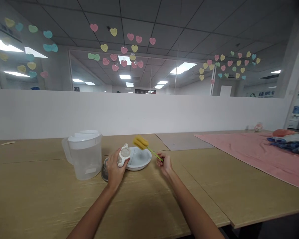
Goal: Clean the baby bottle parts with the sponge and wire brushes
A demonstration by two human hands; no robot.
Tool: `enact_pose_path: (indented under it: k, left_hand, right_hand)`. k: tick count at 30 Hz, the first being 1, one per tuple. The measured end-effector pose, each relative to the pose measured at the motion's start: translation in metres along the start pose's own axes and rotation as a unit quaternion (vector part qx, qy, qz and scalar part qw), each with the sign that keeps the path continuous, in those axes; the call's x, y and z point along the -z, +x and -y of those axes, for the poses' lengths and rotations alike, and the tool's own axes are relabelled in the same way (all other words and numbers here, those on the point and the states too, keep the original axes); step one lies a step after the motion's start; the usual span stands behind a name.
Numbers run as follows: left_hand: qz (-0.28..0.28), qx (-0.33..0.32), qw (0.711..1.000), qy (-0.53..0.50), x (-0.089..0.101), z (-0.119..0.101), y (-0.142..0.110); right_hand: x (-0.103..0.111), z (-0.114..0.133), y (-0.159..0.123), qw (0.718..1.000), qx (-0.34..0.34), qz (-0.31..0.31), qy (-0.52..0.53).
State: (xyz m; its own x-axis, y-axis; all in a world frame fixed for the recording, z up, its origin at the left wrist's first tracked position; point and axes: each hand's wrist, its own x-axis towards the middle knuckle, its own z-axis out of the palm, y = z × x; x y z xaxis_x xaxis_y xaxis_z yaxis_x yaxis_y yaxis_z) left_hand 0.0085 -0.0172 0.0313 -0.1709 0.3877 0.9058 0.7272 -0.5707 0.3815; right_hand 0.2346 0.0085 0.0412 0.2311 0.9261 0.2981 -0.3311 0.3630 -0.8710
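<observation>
Sponge brush [141, 142] in right hand [165, 164], white bowl [139, 162] beside, pitcher [86, 159] farther

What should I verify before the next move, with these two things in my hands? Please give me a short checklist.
1. Right hand has a firm grip on the sponge bottle brush: ok.
2. Left hand has a firm grip on the white plastic fitting: ok.
3. Inside of the white plastic fitting is clean: cannot tell.
4. White bowl stands level on the wooden table: ok.
5. Clear plastic pitcher stands upright: ok.
6. Round clear piece by the left hand: cannot tell, partly hidden.
</observation>
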Motion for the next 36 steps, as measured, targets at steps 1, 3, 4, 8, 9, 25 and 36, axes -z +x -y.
enact_pose_path:
  k: [1,3,4,8,9,25,36]
  left_hand:
    - [-0.003,-0.004,1.000,0.020,0.000,0.004,0.001]
    - [-0.012,-0.005,0.999,0.052,0.000,0.010,0.002]
    - [-0.017,-0.005,0.998,0.063,0.000,0.012,0.002]
    - [-0.013,-0.038,0.996,0.078,0.000,0.020,0.002]
    - [-0.006,-0.052,0.995,0.081,0.000,0.022,0.001]
    - [0.072,-0.180,0.972,0.132,0.009,0.008,-0.006]
    - [0.080,-0.240,0.957,0.142,0.010,-0.005,-0.006]
  right_hand:
    - [-0.002,-0.001,-0.001,1.000,-0.006,0.004,-0.007]
    - [-0.004,-0.002,-0.004,0.999,-0.023,0.004,-0.024]
    - [-0.005,-0.002,-0.006,0.999,-0.012,0.000,-0.047]
    - [-0.005,-0.003,-0.012,0.940,0.161,-0.046,-0.296]
    - [-0.004,-0.003,-0.014,0.904,0.209,-0.061,-0.368]
    - [0.019,0.010,-0.017,0.677,0.403,-0.033,-0.615]
    - [0.000,-0.003,-0.030,0.714,0.440,0.044,-0.543]
